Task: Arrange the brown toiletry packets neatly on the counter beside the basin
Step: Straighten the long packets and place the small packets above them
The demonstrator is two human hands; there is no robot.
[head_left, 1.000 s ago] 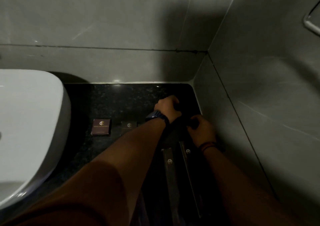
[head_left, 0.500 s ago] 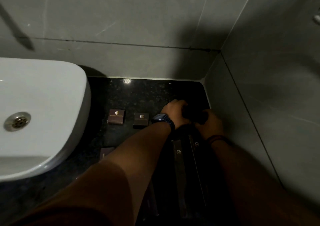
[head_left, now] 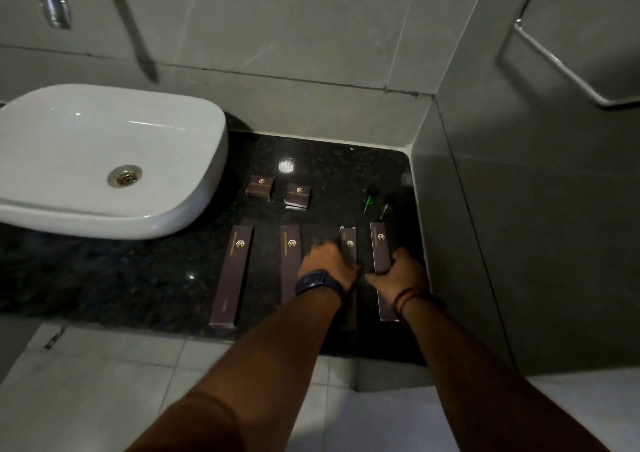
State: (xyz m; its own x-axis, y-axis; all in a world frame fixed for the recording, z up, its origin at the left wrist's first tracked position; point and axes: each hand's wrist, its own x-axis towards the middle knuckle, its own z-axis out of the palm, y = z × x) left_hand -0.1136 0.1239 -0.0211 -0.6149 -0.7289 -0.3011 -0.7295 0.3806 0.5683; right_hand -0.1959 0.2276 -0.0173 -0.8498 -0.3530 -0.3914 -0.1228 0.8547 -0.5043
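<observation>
Four long brown packets lie side by side on the black granite counter (head_left: 156, 278), right of the basin: the leftmost (head_left: 232, 275), the second (head_left: 290, 261), the third (head_left: 348, 243) and the rightmost (head_left: 380, 247). Two small square brown packets (head_left: 260, 186) (head_left: 298, 195) sit behind them. My left hand (head_left: 329, 266), with a dark watch on the wrist, lies curled and blurred over the third long packet. My right hand (head_left: 398, 273) grips the rightmost long packet, thumb on its left edge and fingers on its right. My forearms hide the near ends of the second and third packets.
The white basin (head_left: 194, 205) fills the counter's left. Two small green bottles (head_left: 371, 197) (head_left: 385, 209) stand at the back right near the tiled side wall (head_left: 450, 243). A chrome tap (head_left: 55, 4) hangs above the basin, a towel rail (head_left: 554, 67) on the right wall.
Both hands have drawn back from the dark bottles in the far right corner to the long packets. The view has pulled back, showing the whole basin and counter front edge.
</observation>
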